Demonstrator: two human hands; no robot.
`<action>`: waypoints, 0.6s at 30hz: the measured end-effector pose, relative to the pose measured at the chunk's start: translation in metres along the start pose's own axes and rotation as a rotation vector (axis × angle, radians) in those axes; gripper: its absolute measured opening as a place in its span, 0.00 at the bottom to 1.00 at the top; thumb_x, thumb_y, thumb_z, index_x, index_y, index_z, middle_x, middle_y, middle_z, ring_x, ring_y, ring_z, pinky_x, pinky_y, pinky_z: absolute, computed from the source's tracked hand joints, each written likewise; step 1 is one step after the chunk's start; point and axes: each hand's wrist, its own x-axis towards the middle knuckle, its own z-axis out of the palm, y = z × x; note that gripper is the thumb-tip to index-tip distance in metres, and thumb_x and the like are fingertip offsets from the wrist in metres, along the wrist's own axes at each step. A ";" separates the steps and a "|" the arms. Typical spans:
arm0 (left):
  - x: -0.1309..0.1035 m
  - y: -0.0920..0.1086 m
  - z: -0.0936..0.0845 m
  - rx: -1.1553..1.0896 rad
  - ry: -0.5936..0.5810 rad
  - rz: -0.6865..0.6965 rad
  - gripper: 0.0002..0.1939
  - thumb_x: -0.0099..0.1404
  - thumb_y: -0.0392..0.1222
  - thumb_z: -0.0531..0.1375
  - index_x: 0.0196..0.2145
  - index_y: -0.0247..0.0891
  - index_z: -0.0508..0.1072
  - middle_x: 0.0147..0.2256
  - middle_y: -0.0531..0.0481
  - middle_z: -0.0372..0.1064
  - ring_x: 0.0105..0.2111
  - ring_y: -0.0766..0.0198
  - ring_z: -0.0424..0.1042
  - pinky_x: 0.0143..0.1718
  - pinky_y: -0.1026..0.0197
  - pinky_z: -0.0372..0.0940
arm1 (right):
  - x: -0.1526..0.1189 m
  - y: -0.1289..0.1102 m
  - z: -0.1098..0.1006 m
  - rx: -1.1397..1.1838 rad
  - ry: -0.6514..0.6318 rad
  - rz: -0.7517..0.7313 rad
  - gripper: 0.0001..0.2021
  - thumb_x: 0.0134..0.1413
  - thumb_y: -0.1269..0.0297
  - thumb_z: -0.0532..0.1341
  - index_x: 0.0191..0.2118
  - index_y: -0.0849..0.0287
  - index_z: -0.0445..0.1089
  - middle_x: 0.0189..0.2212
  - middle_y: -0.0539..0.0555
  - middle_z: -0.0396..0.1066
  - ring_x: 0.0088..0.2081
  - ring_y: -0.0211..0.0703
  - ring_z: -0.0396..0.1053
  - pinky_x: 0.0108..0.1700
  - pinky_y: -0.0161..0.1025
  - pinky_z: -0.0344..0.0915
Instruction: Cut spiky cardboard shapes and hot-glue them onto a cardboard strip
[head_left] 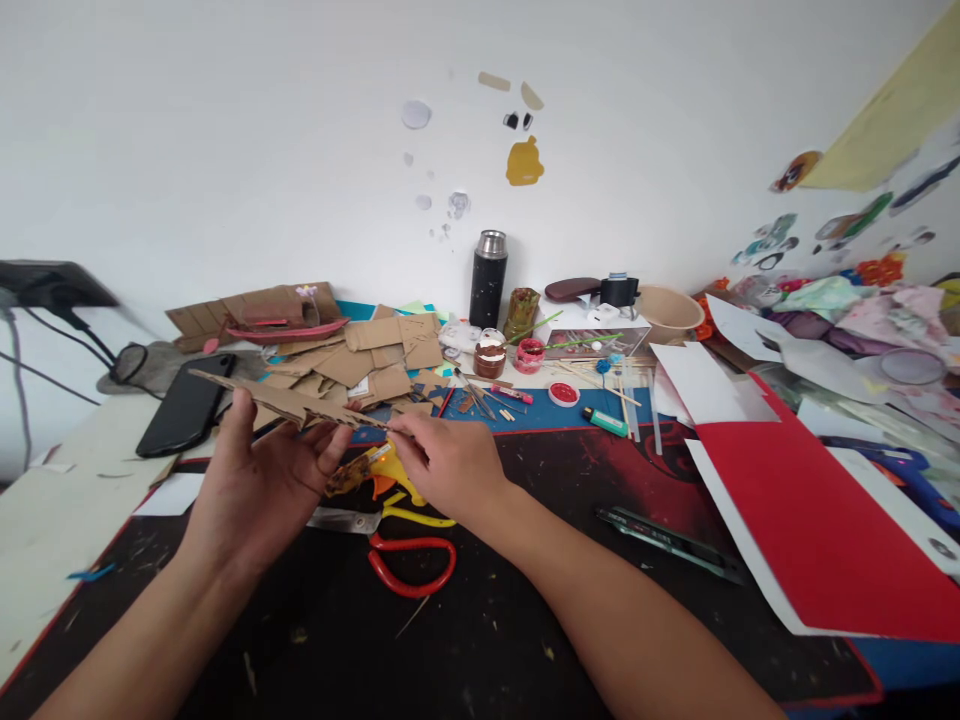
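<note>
A thin, torn-edged piece of cardboard (281,401) is held up above the mat, tilted down toward the right. My left hand (274,475) supports it from below, thumb at its near left edge and fingers under it. At its right end my right hand (442,460) pinches the tip between thumb and fingers. Beneath and behind the hands lie a yellow glue gun (386,465), partly covered, and scissors with red and yellow handles (411,567) on the dark mat (525,610).
Cardboard scraps (390,350), a black thermos (488,280) and small paint jars (490,357) stand along the wall. A black phone (187,405) lies left. To the right are a utility knife (667,543) and red paper (817,530).
</note>
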 end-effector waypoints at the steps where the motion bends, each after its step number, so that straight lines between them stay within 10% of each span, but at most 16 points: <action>1: 0.000 0.000 -0.001 -0.001 0.001 0.001 0.18 0.85 0.58 0.61 0.60 0.53 0.86 0.48 0.43 0.91 0.40 0.50 0.91 0.36 0.57 0.89 | 0.000 0.000 0.000 0.000 0.001 -0.003 0.13 0.87 0.58 0.60 0.60 0.53 0.81 0.52 0.55 0.91 0.47 0.47 0.89 0.41 0.39 0.68; 18: 0.000 0.000 0.000 0.034 -0.025 0.017 0.24 0.89 0.57 0.53 0.55 0.46 0.87 0.47 0.43 0.91 0.41 0.52 0.92 0.39 0.58 0.89 | 0.001 -0.003 -0.004 0.002 -0.034 0.020 0.13 0.87 0.59 0.60 0.61 0.54 0.81 0.52 0.54 0.91 0.48 0.49 0.89 0.42 0.42 0.69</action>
